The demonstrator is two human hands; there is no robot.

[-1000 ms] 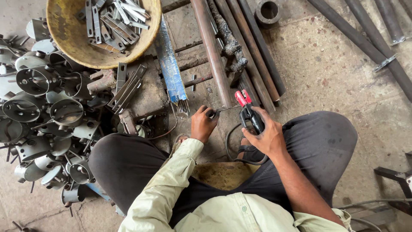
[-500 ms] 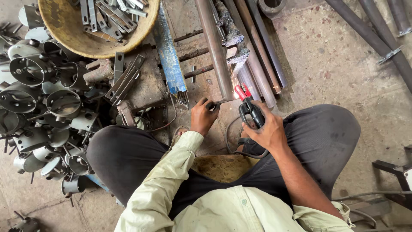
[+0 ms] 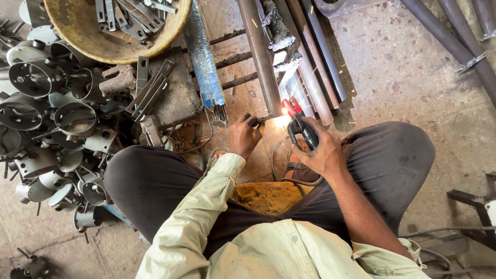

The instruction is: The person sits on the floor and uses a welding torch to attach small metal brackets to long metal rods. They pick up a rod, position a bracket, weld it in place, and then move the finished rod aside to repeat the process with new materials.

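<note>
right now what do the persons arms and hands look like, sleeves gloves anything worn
Both hands are bare, with no gloves. The left hand comes out of a long, pale yellow-green shirt sleeve with a buttoned cuff at the wrist. The right hand has a bare forearm; its sleeve looks rolled up near the elbow. No watch or rings show.

Steel pipes (image 3: 289,67) ahead, metal cups (image 3: 46,119) crowding left, bare floor (image 3: 403,77) right

Even daylight, sharp; bright glare at weld spark (image 3: 283,120).
</note>
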